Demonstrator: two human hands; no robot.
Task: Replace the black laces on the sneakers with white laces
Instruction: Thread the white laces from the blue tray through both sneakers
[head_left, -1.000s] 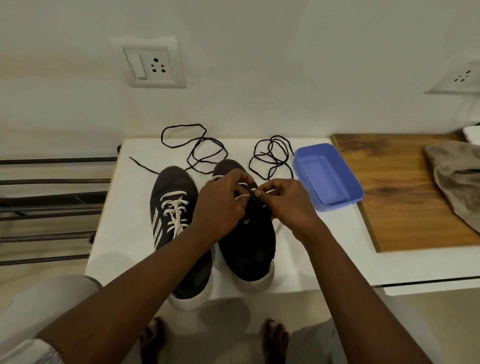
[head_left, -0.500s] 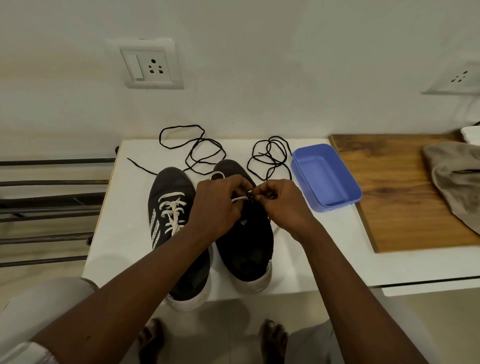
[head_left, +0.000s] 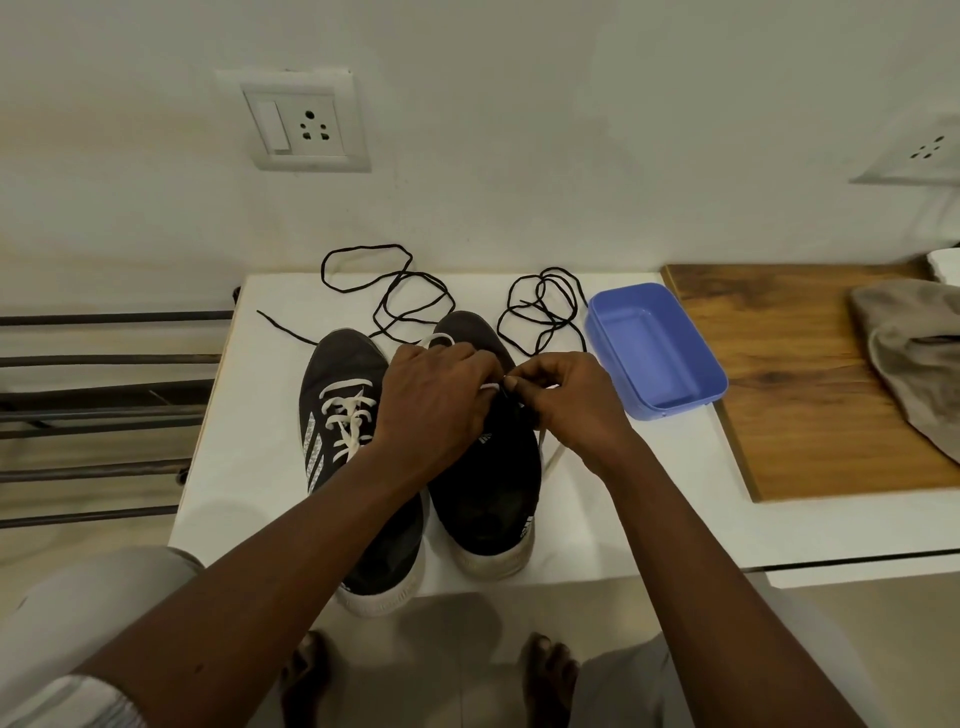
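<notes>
Two dark sneakers stand side by side on a white table (head_left: 249, 467), toes toward the wall. The left sneaker (head_left: 343, 374) carries a white lace (head_left: 348, 415) through its eyelets. Over the right sneaker (head_left: 488, 488) my left hand (head_left: 434, 405) and my right hand (head_left: 566, 400) meet, both pinching a white lace (head_left: 491, 387) at the eyelets. A free end of that lace (head_left: 545, 457) hangs off the shoe's right side. Two loose black laces lie behind the shoes, one at the left (head_left: 387, 291), one at the right (head_left: 540, 312).
An empty blue plastic tub (head_left: 691, 364) sits right of the shoes, against a wooden board (head_left: 800, 395) with a grey cloth (head_left: 914, 348) on it. A metal rack (head_left: 104, 405) stands left of the table. Wall sockets (head_left: 306, 124) are above. My bare feet (head_left: 431, 670) show below the table's edge.
Both hands have stayed over the right sneaker's eyelets, the fingertips shifting slightly closer together on the white lace. The shoes and black laces have not moved.
</notes>
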